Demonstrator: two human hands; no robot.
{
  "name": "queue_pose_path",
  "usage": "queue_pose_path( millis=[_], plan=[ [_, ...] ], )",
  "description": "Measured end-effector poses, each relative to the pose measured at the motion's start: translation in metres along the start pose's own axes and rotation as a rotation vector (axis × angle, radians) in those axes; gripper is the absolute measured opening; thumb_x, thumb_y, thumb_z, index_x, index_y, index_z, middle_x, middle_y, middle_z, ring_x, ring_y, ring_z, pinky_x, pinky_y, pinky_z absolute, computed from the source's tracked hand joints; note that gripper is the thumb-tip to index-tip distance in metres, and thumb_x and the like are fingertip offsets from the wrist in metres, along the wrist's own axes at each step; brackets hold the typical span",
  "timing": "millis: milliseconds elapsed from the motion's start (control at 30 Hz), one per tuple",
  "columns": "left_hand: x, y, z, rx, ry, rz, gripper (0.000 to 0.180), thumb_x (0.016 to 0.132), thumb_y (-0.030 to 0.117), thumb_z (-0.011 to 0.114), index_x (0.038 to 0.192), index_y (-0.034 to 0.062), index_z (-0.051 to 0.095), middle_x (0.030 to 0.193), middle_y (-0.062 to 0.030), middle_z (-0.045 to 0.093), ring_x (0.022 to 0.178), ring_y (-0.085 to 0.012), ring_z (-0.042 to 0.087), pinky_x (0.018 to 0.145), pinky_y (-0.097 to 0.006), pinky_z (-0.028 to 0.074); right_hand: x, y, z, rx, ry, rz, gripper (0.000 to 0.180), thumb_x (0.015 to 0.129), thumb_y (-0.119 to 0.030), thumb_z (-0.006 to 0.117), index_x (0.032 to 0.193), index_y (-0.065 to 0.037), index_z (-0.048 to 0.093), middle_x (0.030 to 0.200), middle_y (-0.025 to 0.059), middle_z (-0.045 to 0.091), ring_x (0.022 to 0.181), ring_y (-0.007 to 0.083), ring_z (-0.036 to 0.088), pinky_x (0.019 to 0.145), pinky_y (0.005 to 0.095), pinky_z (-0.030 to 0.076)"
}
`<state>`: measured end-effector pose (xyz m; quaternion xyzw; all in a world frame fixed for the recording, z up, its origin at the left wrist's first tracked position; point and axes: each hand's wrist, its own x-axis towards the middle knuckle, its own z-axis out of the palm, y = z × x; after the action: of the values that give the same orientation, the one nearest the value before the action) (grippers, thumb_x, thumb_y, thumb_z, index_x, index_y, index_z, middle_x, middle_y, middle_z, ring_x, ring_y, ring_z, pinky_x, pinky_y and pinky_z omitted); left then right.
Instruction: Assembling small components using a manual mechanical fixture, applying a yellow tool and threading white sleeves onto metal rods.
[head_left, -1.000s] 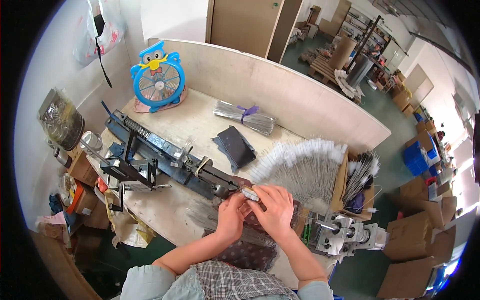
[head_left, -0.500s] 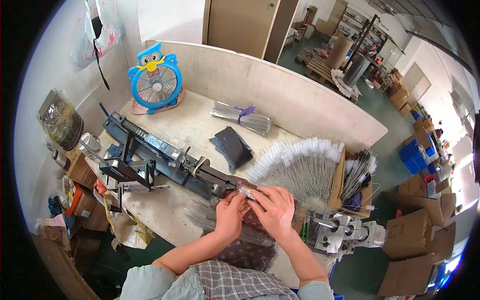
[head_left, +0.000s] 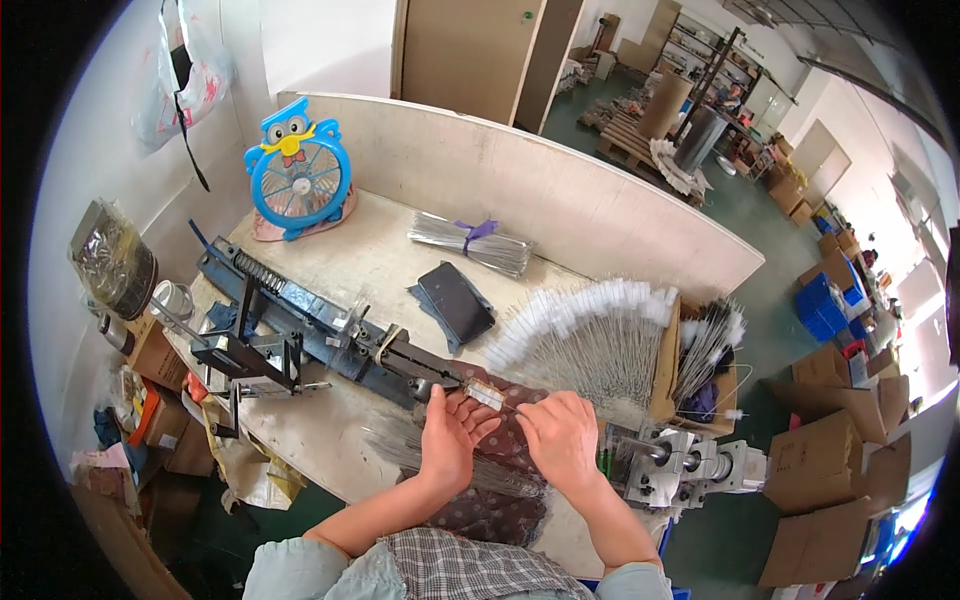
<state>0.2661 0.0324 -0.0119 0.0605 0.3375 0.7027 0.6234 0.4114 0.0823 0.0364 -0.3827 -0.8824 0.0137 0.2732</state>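
A small pale block with tan edges sits at the right, near end of the long dark machine on the table. It looks light and fairly stiff, though at this size its material is hard to make out; a gentle pinch on its long sides would probably suit it, since squeezing hard might bend or mark it.

The left hand lies just beside it on the near side, palm up, fingers parted and loosely curled, with nothing visible in them. The right hand is just right of the block, fingertips bunched; whether they grip a thin wire I cannot tell.

Under the hands spreads a dotted brown cloth, with loose thin wires to its left. Farther right fan out white-tipped wires; a dark phone and a tied wire bundle lie toward the far side.
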Motion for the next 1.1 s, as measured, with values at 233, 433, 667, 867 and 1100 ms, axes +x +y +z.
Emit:
queue_pose_path(
  millis=[233, 433, 667, 867, 1100],
  plan=[
    [-0.002, 0.002, 0.004, 0.188, -0.044, -0.038, 0.065, 0.096, 0.054, 0.028, 0.128, -0.0012, 0.04, 0.126, -0.0161, 0.05, 0.113, -0.0265, 0.051, 0.092, -0.037, 0.043, -0.006, 0.008, -0.005, 0.121, 0.049, 0.044, 0.015, 0.072, -0.012, 0.069, 0.087, -0.009, 0.065, 0.083, 0.0, 0.062, 0.089, 0.0201, 0.056, 0.078, 0.0361, 0.042],
    [-0.022, 0.003, -0.016, 0.424, -0.003, -0.044, 0.048, 0.096, 0.031, 0.046, 0.132, 0.0009, 0.04, 0.13, -0.0148, 0.049, 0.118, -0.0259, 0.05, 0.095, -0.039, 0.041, -0.032, 0.011, -0.023, 0.213, 0.124, 0.089, 0.014, 0.076, -0.011, 0.068, 0.089, -0.008, 0.066, 0.079, 0.0026, 0.064, 0.07, 0.021, 0.06, 0.06, 0.0321, 0.049],
    [-0.021, 0.098, -0.163, 0.085, 0.525, 0.219, 0.035, 0.087, 0.033, 0.061, 0.107, 0.0048, 0.057, 0.098, -0.0042, 0.062, 0.09, -0.0154, 0.059, 0.07, -0.028, 0.047, -0.123, 0.033, 0.009, 0.102, -0.483, 0.379, 0.015, 0.079, -0.019, 0.065, 0.092, -0.01, 0.066, 0.082, 0.0059, 0.065, 0.076, 0.0249, 0.064, 0.063, 0.0368, 0.052],
    [-0.047, 0.229, -0.324, 0.139, 0.936, 0.602, 0.041, 0.08, 0.045, 0.069, 0.094, 0.0075, 0.061, 0.082, 0.0009, 0.063, 0.074, -0.0098, 0.06, 0.059, -0.021, 0.047, -0.104, 0.033, -0.013, 0.11, -0.544, 0.38, 0.019, 0.079, -0.023, 0.065, 0.094, -0.011, 0.065, 0.084, 0.0083, 0.066, 0.08, 0.028, 0.064, 0.066, 0.0399, 0.051],
    [-0.039, 0.187, -0.313, 0.141, 0.883, 0.59, 0.039, 0.082, 0.045, 0.066, 0.095, 0.0085, 0.06, 0.092, -0.0032, 0.063, 0.085, -0.0165, 0.06, 0.073, -0.031, 0.048, -0.104, 0.031, -0.024, 0.117, -0.567, 0.506, 0.019, 0.081, -0.023, 0.064, 0.094, -0.01, 0.068, 0.087, 0.0083, 0.067, 0.08, 0.0299, 0.064, 0.069, 0.0392, 0.05]
  ],
)
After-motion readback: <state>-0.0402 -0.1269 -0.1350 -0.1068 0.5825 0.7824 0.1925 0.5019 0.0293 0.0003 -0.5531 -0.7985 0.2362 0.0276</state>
